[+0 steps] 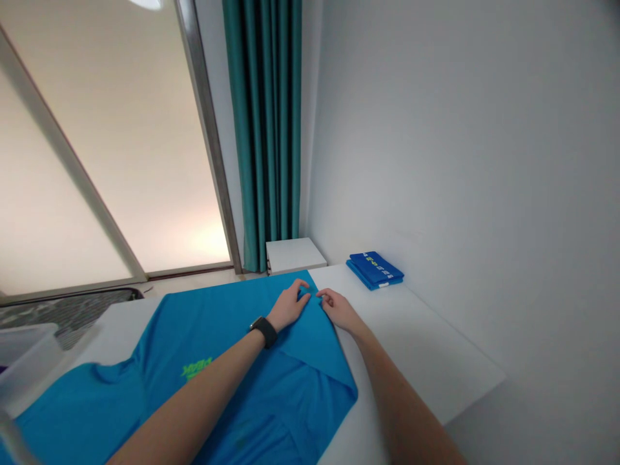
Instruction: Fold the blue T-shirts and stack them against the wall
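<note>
A bright blue T-shirt [203, 323] with green lettering on its chest lies spread over a white table. Its right part is folded over, leaving a layered edge near the table's right side. My left hand [290, 303], with a dark watch on the wrist, rests on the fabric near the far right corner, thumb and fingers closed around a bit of cloth. Close beside it, my right hand [336, 309] pinches the shirt's right edge between thumb and curled fingers. The exact grip of the fingertips is small in view.
A folded blue garment [375, 270] lies on the white table [407, 336] by the wall. Behind the table stand a low white cabinet [295, 252] and a green curtain [266, 142]. At left is a translucent plastic bin [33, 361], with frosted sliding doors [121, 142] beyond.
</note>
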Demonstrator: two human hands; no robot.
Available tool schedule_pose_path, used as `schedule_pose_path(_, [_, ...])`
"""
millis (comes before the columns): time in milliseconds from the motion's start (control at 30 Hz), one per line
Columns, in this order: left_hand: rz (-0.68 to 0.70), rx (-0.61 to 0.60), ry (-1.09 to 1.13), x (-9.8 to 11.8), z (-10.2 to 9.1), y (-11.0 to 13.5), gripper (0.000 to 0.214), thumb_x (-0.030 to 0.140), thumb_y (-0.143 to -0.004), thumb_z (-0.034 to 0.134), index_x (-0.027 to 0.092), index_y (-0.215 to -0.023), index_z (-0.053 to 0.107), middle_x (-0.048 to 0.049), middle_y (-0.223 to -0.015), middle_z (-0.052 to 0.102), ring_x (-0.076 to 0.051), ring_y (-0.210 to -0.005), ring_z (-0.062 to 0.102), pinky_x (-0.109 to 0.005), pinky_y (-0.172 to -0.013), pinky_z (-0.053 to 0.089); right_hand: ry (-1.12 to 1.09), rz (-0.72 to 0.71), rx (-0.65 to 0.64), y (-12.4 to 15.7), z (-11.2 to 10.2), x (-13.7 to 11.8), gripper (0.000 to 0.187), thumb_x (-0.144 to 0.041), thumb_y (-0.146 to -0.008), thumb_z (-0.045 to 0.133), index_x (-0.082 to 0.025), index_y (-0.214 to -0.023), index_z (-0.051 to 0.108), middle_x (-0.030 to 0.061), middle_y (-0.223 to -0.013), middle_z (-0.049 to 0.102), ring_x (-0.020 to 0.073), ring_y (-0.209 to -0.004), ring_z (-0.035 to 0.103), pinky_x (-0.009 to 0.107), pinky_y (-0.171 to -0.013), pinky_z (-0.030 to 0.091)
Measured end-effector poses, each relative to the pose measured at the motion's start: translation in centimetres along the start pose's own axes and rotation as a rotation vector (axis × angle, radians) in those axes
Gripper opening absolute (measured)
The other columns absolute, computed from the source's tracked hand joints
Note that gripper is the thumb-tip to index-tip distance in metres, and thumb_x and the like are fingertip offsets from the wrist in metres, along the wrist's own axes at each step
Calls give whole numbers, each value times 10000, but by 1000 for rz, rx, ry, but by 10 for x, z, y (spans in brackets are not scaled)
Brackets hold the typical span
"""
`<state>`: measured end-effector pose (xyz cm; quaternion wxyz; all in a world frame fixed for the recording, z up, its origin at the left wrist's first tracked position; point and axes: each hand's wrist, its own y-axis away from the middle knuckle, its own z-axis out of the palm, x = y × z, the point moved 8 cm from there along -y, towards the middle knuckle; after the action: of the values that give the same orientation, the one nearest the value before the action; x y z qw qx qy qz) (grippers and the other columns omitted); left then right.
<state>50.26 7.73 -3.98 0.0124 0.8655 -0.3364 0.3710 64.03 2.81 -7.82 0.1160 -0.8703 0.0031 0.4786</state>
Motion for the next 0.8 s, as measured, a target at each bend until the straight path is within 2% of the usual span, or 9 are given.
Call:
schedule_pose_path(100, [-101,-42,-71,-9,3,8,386,353,-944,440,166,-1281,463,-33,-761,661,-236,-745,656,-291,-664,419,113,-14,-1,0,1,0,246,-169,-834,466,-205,-1008,636,-34,-692,558,150,-658,533,243,-645,405])
schedule_pose_path(167, [-124,-83,-121,-9,6,16,462,369,-956,416,152,-1365,401,-55,-785,687,-256,-785,680,-300,-677,428,191,-22,2,-1,3,0,228,-168,-843,485,-203,-999,647,-7,-754,614,167,-738,563,266,-724,414])
schedule_pose_path(333, [-5,-170,-358,2,6,42,589,326,-934,451,153,-1472,284,-111,-988,726,-294,-981,679,-371,-889,418,350,-37,-7,-1,8,0,164,-203,-861,551,-223,-979,663,35,-995,686,202,-947,579,329,-902,372])
schedule_pose_path(400, [31,-183,-380,3,4,52,579,302,-946,427,167,-1484,261,-112,-1025,723,-289,-1009,673,-368,-895,421,387,-36,-14,-1,9,1,167,-199,-876,540,-226,-979,668,41,-1040,687,209,-990,578,341,-929,357])
schedule_pose_path(467, [11,-178,-374,-2,-2,58,564,315,-965,401,182,-1490,246,-110,-1022,720,-278,-982,682,-337,-826,449,408,-39,-17,-1,9,2,189,-186,-890,520,-225,-998,671,48,-1073,682,209,-1020,576,338,-938,354])
schedule_pose_path(600, [-54,-143,-438,-16,-13,64,514,350,-987,373,216,-1475,285,-91,-961,718,-259,-853,697,-290,-678,447,427,-45,-6,-1,5,4,258,-148,-895,496,-230,-1084,650,45,-1072,657,183,-980,583,311,-903,376])
schedule_pose_path(700, [-69,-140,-455,-24,-14,69,452,346,-995,359,236,-1433,360,-66,-911,715,-239,-808,689,-274,-653,427,434,-49,18,-1,3,6,269,-147,-889,507,-229,-1108,640,41,-1008,629,178,-938,581,306,-872,388])
schedule_pose_path(800, [-53,-115,-381,-24,-16,74,431,369,-992,367,234,-1400,399,-41,-869,703,-227,-790,674,-272,-657,420,424,-66,42,-1,3,7,260,-155,-883,523,-226,-1104,640,35,-964,604,174,-914,579,299,-861,399])
